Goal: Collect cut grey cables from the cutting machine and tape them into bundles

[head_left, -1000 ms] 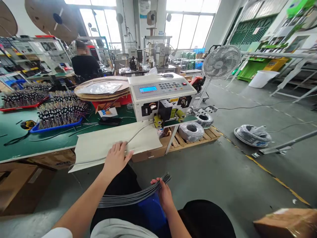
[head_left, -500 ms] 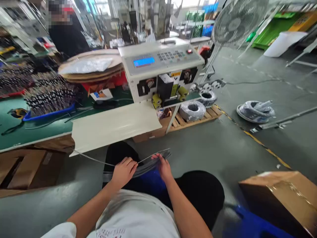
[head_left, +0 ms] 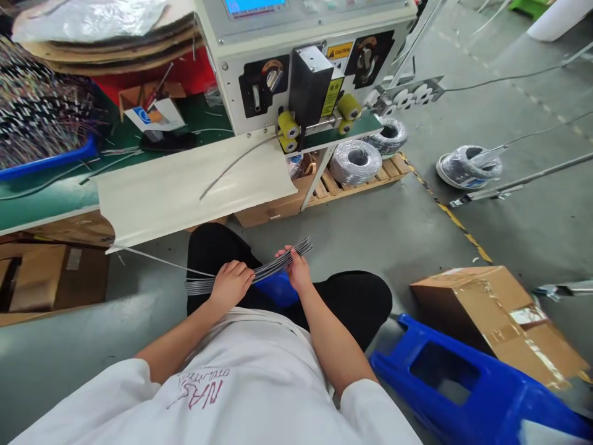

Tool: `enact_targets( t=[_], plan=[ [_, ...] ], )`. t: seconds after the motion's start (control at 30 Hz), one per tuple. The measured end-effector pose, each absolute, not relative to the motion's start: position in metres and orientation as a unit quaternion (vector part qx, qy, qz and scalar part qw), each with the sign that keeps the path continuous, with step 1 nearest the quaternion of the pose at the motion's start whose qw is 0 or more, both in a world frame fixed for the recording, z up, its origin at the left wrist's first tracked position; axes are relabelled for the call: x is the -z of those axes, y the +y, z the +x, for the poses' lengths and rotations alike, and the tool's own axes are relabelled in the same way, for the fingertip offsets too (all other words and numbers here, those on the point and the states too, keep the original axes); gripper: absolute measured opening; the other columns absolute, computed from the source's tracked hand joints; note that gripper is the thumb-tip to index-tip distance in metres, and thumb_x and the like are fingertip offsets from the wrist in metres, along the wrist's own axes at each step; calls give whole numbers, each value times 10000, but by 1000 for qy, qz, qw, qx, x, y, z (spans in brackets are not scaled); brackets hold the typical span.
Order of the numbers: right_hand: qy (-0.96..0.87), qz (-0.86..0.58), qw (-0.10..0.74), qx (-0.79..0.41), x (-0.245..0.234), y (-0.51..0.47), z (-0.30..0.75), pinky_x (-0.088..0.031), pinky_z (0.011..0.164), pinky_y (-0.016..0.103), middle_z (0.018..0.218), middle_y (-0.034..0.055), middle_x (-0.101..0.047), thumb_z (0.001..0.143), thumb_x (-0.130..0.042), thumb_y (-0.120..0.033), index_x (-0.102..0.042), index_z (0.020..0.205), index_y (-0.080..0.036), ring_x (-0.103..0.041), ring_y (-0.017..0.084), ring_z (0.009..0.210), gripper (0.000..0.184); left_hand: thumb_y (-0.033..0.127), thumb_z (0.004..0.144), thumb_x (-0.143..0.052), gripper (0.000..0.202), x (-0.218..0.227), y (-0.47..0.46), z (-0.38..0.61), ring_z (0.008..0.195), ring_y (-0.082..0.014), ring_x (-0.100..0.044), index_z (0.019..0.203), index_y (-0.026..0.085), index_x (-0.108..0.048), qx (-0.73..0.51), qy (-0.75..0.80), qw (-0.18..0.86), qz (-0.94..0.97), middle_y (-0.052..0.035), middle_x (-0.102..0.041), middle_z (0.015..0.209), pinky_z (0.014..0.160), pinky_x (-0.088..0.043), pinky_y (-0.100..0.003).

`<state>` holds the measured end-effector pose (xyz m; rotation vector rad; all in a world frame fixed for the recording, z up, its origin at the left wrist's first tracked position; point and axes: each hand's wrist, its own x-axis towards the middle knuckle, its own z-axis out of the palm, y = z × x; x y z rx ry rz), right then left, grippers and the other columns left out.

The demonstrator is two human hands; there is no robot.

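A bundle of grey cable pieces [head_left: 271,267] lies across my lap, held from both sides. My left hand [head_left: 231,283] is wrapped over its middle, and the bundle's left end sticks out past the wrist. My right hand [head_left: 298,268] grips near the right end, thumb on top. One thin cable [head_left: 162,259] runs leftward from my left hand to the lower corner of the cream sheet [head_left: 185,191]. Above, a cut length of cable [head_left: 231,165] comes out between the yellow rollers [head_left: 288,125] of the cable-cutting machine [head_left: 259,93] and rests over that sheet.
Cable coils [head_left: 356,162] sit on a wooden pallet [head_left: 370,182] under the bench. Another coil [head_left: 472,165] stands on the floor at right. A cardboard box [head_left: 482,303] and a blue plastic stool [head_left: 463,395] are close by my right side. A blue tray [head_left: 50,161] of wires is at left.
The view has tilted down and closer to the machine. A cable length now protrudes from the rollers. The strand that rose apart from the bundle at my right hand now lies with it.
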<state>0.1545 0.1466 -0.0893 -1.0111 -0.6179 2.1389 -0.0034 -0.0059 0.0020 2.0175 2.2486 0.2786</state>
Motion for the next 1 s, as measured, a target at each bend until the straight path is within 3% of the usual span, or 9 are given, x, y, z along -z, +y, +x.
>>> enact_targets(
  t=[0.2,0.4,0.53,0.7,1.0],
  plan=[
    [-221,-379,337,-833,86,147,153,-543,767,345,919,46,-760,815,-698,-463,-623,932,-217,-728,241,909,283,264,965,-467,215,-2,-10,-4,955,-220,-552,962,229,-679,-80,742,55,663,-71,-638,912,821,-432,-374],
    [-212,-380,345,-832,88,146,151,-540,713,326,768,1,-713,802,-722,-457,-610,892,-220,-729,231,841,278,319,954,-477,284,-20,-29,-25,1003,-235,-584,1171,244,-645,-67,762,37,644,-78,-662,1030,855,-448,-374],
    [-190,-390,357,-827,89,143,148,-544,708,343,752,9,-727,802,-720,-462,-616,901,-214,-731,235,814,286,374,937,-467,292,-19,-64,-66,927,-236,-609,1118,236,-649,-74,796,12,600,-65,-674,1005,847,-457,-366],
    [-176,-352,381,-837,90,144,145,-537,831,370,817,36,-763,841,-681,-421,-618,892,-206,-723,223,898,230,384,933,-411,299,10,-86,-94,861,-265,-594,1032,201,-625,-109,818,-14,565,-92,-668,975,837,-458,-404],
    [-135,-325,384,-854,94,145,150,-537,845,393,693,-17,-672,791,-746,-388,-631,865,-212,-697,212,781,223,259,871,-520,151,15,-71,-81,824,-217,-604,924,220,-655,-121,790,-70,597,-42,-677,860,790,-444,-338]
  ],
)
